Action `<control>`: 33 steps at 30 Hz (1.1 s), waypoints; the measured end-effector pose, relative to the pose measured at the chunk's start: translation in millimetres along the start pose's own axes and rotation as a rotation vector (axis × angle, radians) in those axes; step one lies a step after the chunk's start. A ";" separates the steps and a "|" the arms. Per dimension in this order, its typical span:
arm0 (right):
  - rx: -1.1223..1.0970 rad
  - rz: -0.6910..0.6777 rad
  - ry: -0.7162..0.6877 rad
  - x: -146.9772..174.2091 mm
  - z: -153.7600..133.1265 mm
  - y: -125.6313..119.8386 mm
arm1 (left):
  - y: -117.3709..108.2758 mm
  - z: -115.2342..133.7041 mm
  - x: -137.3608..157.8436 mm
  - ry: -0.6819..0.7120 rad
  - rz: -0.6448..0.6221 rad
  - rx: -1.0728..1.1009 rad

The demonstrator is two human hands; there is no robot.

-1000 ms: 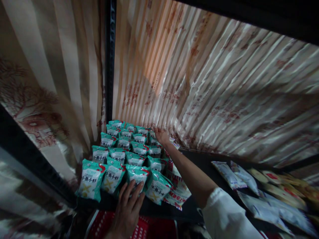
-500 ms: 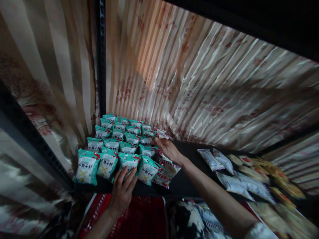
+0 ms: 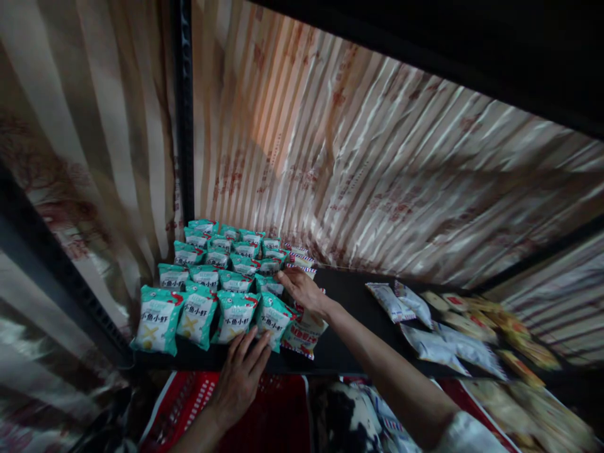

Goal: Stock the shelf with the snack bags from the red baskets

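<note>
Small teal-and-white snack bags (image 3: pixel 157 319) stand upright in several rows on the dark shelf (image 3: pixel 340 343). My left hand (image 3: pixel 240 377) is open at the front edge, its fingertips against the lower part of a front-row teal bag (image 3: pixel 234 318) and beside the rightmost front one (image 3: pixel 274 319). Over the right side of the rows reaches my right hand (image 3: pixel 304 290), its fingers stretched out and touching the teal bags there. It partly hides a column of red-and-white striped bags (image 3: pixel 302 336). I see nothing held in either hand.
Farther right on the shelf lie white packets (image 3: pixel 431 346) and yellowish packets (image 3: pixel 512 324). Below the shelf are a red crate (image 3: pixel 163 402) and more packaged goods. A dark metal post (image 3: pixel 185 119) rises at the back left, and striped curtain (image 3: pixel 330 126) hangs behind.
My left hand has slid right and slightly down along the front row, uncovering the third teal bag. My right hand has come a little nearer along the right side. The view has shifted slightly.
</note>
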State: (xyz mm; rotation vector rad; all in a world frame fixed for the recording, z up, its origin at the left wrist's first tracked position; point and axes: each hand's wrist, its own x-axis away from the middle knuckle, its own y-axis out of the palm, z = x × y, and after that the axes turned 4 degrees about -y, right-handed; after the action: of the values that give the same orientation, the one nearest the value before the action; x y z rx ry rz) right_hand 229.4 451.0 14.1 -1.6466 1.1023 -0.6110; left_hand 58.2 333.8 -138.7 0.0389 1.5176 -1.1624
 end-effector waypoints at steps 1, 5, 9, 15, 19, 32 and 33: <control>-0.012 -0.003 -0.007 -0.2 1.0 1.0 | -0.2 -0.8 0.0 0.004 -0.002 -0.004; -0.054 -0.013 -0.036 1.4 3.0 0.2 | -1.6 -1.6 0.7 0.011 -0.023 -0.036; -0.047 0.017 -0.050 -1.3 6.2 -4.0 | -1.2 -1.6 0.6 0.011 -0.005 -0.039; 0.052 0.127 0.266 -25.4 23.9 -6.0 | 0.1 -1.6 0.8 0.011 0.015 0.002; 0.046 0.097 0.268 -42.3 26.9 -3.1 | 0.9 -1.3 1.5 -0.008 0.035 0.041; 0.220 0.087 0.364 -64.0 35.7 -6.6 | 2.2 -0.4 1.7 -0.010 0.016 0.041; 0.228 0.078 0.346 -68.1 39.4 -7.1 | 2.5 -0.6 1.5 -0.011 0.020 0.052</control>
State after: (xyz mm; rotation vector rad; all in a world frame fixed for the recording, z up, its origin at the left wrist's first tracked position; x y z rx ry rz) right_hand 233.2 529.9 14.9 -1.3251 1.2844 -0.9581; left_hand 58.7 334.7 -141.6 0.0828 1.4745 -1.1842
